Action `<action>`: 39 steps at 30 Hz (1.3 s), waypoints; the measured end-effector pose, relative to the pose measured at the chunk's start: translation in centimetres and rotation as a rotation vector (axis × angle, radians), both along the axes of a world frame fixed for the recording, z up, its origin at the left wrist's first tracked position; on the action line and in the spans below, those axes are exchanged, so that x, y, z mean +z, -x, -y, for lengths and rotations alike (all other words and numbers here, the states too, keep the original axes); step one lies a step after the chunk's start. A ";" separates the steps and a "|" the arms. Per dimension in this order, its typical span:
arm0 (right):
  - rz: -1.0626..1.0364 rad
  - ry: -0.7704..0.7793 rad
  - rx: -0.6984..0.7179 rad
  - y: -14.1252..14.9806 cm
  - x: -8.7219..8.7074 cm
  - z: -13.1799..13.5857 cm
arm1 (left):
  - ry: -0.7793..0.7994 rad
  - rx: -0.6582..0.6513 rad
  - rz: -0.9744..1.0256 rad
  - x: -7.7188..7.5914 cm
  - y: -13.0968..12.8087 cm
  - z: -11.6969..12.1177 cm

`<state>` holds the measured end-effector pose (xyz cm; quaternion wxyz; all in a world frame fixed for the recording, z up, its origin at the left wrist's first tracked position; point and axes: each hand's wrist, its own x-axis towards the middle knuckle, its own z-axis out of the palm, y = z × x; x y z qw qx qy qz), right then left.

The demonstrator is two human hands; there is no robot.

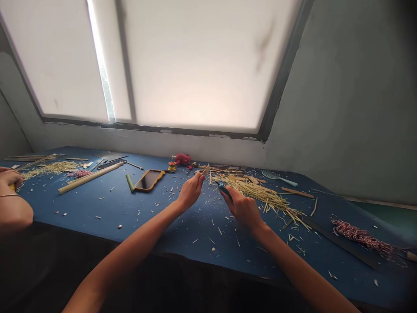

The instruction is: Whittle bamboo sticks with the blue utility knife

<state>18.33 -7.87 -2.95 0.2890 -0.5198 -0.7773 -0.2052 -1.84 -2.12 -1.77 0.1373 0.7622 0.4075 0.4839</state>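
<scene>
From where I stand, a wide window (195, 65) takes up most of the wall, its frosted panes glowing white and throwing soft light into an otherwise dim room. A thin, brighter slit (101, 65) runs down one side, where the panes don't quite meet. A dark frame (153, 128) edges the glass, its paint chipped along the bottom. The grey-green wall (342, 87) looks scuffed and patchy, meeting a second wall (13, 126) at the left corner. Beneath the window stretches a long table (81, 208) with a blue top, its front edge falling into shadow.
</scene>
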 end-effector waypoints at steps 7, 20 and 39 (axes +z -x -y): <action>-0.038 -0.032 -0.042 -0.2 0.1 0.4 | 0.122 -0.195 0.263 0.1 -0.2 -0.4; -0.112 0.011 -0.038 -0.5 0.0 0.3 | 0.113 -0.227 0.247 -0.2 0.3 -0.7; -0.150 0.101 -0.005 -1.1 -0.2 -0.2 | 0.848 -0.815 0.608 2.1 1.1 0.2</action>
